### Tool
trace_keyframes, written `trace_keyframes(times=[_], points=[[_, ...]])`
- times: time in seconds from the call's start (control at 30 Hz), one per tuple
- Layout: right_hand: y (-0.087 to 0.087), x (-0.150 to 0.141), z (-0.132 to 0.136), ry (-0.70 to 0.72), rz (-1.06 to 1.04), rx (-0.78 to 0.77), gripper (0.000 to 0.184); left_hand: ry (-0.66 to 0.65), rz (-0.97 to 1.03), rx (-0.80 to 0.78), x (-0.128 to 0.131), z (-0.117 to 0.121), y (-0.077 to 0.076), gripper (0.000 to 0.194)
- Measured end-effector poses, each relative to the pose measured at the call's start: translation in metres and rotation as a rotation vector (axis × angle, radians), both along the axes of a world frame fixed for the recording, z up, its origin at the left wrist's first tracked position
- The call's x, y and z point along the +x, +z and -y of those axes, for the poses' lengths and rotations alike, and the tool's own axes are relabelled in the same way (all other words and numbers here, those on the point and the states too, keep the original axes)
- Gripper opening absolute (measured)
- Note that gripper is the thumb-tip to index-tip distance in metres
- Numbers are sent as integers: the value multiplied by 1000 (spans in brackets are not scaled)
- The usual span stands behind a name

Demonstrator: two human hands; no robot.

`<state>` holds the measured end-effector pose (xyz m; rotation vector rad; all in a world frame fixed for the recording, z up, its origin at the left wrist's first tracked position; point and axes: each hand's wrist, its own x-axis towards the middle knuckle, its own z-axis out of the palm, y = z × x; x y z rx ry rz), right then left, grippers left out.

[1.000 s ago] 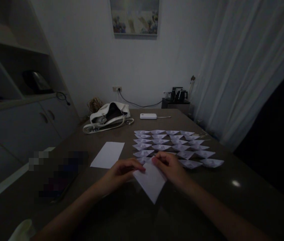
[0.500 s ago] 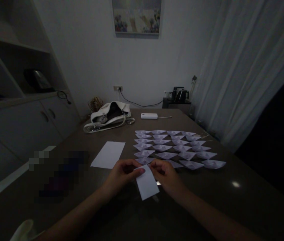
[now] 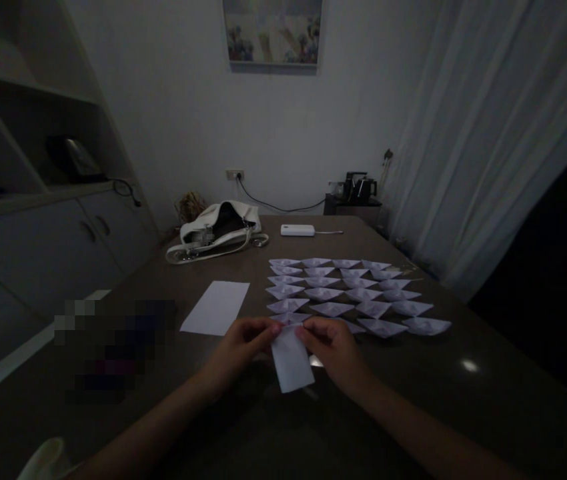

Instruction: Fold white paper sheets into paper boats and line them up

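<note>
The person's left hand (image 3: 248,343) and right hand (image 3: 331,343) meet over the near part of the dark worktop (image 3: 388,400), both holding one piece of folded white paper (image 3: 293,368). The left grip is clamped on the upper left corner, thumb on top; the right grip is clamped on the upper right corner likewise. The paper slants down toward the person, and whether its lower edge touches the worktop cannot be told. Directly beyond the hands, folded paper boats (image 3: 323,294) stand in rows, the nearest row partly hidden by the hands. A flat white sheet (image 3: 217,307) lies left of the boats. Farther back rest an open white handbag (image 3: 213,215) and, to its right, a white power bank (image 3: 297,231) with a short cable.
</note>
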<state>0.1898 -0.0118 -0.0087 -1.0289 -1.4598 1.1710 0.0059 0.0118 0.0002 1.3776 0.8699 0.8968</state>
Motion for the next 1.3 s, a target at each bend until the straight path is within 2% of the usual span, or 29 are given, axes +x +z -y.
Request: trace_keyframes(times=[0.13, 0.37, 0.63, 0.83, 1.0, 1.17, 1.3], points=[[-1, 3, -2, -25, -20, 9, 24, -47, 31, -71, -3, -2, -2, 32], [0, 0, 2, -13, 51, 54, 26, 61, 6, -68, -2, -3, -2, 31], [-7, -3, 0, -49, 106, 105, 26, 173, -119, -35, 3, -1, 5, 32], [1, -4, 7, -24, 84, 152, 25, -24, -93, -51, 5, 4, 2, 40], [6, -6, 9, -55, 127, 204, 25, 1, -99, 18, 6, 9, 2, 46], [7, -1, 5, -126, 109, 255, 25, -165, -122, 1, 8, 12, 3, 52], [12, 1, 6, -158, 135, 276, 24, -155, -125, 6, 11, 16, 6, 51]])
